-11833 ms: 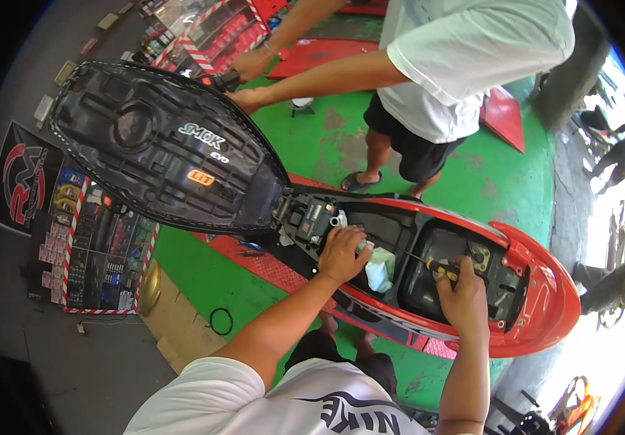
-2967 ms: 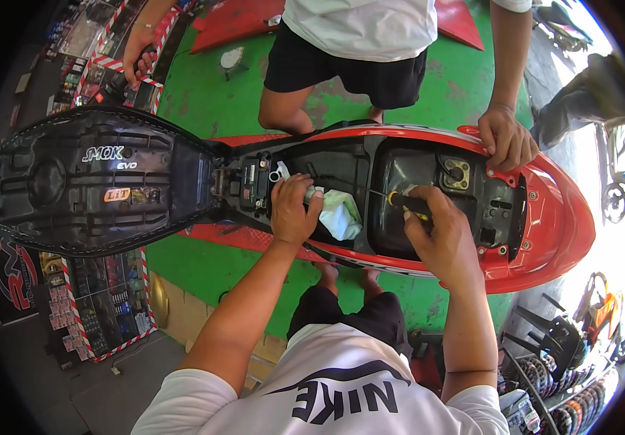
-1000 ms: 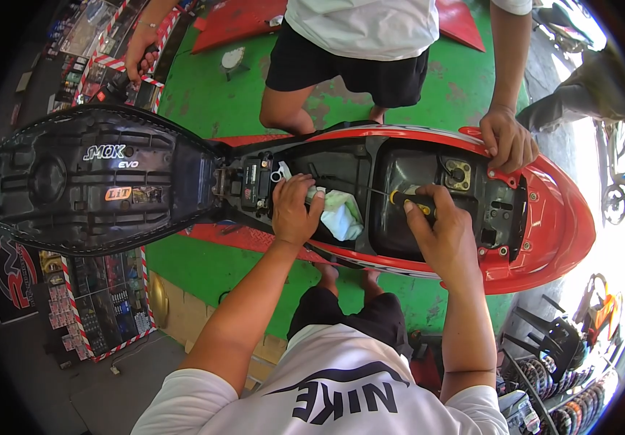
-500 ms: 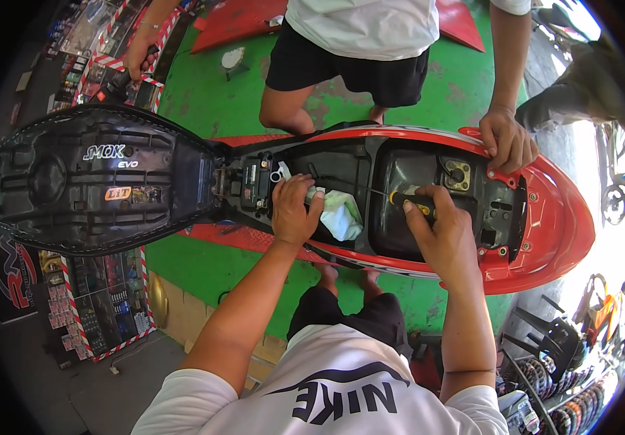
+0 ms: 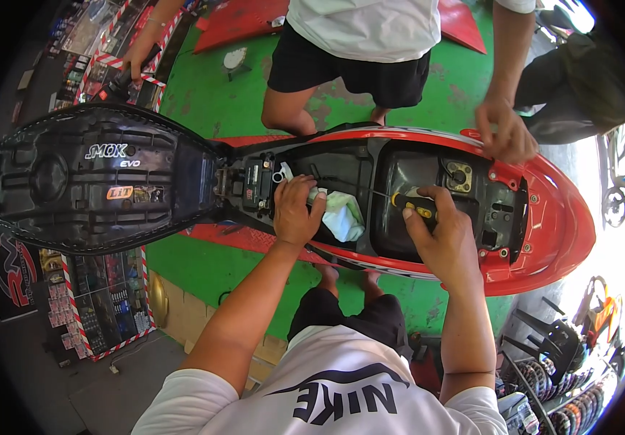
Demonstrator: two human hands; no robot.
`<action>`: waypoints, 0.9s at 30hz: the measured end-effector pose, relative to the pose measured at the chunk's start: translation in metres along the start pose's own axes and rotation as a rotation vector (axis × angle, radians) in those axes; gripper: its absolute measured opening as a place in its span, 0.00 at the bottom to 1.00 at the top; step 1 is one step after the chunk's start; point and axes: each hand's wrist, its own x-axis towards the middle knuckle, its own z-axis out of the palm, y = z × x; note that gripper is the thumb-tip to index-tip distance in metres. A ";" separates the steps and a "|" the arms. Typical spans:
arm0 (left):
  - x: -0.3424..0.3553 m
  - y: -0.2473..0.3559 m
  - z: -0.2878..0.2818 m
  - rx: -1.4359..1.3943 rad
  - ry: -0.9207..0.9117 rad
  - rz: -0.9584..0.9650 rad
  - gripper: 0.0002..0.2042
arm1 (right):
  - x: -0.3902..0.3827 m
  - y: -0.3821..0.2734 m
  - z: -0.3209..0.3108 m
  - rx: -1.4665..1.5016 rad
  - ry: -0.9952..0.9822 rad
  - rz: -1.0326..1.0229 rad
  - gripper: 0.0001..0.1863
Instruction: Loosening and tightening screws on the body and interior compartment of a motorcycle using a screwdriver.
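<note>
A screwdriver [image 5: 414,206] with a yellow and black handle is gripped in my right hand [image 5: 446,230], its thin shaft pointing left across the underseat compartment [image 5: 399,235]. My left hand [image 5: 298,212] reaches into the front part of that compartment, fingers bent and pressed together; what they hold is hidden. Right beside its thumb lies a crumpled white and pale green cloth or bag [image 5: 343,215]. A black battery [image 5: 256,183] sits just left of my fingers. The black seat [image 5: 95,181] is flipped open to the left, underside up.
The scooter's red tail panel [image 5: 562,217] extends right. Opposite me stands a person in a white shirt [image 5: 363,29], one hand [image 5: 504,130] over the tail, the other at a handlebar grip [image 5: 137,67]. Glass display cases [image 5: 109,301] flank the left. Tyres [image 5: 581,409] stand lower right.
The other person's hand over the tail has lifted off the red panel and is blurred by motion. My hands and the screwdriver stay almost in place.
</note>
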 end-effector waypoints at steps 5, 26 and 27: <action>-0.002 -0.005 -0.003 0.029 0.011 0.005 0.14 | -0.003 -0.002 0.005 0.100 0.020 -0.018 0.21; 0.001 0.010 -0.005 0.017 0.026 -0.016 0.14 | -0.010 0.005 0.002 0.117 -0.002 0.004 0.20; 0.002 0.009 -0.005 0.020 0.022 -0.017 0.14 | -0.009 0.004 0.001 0.133 -0.008 0.011 0.20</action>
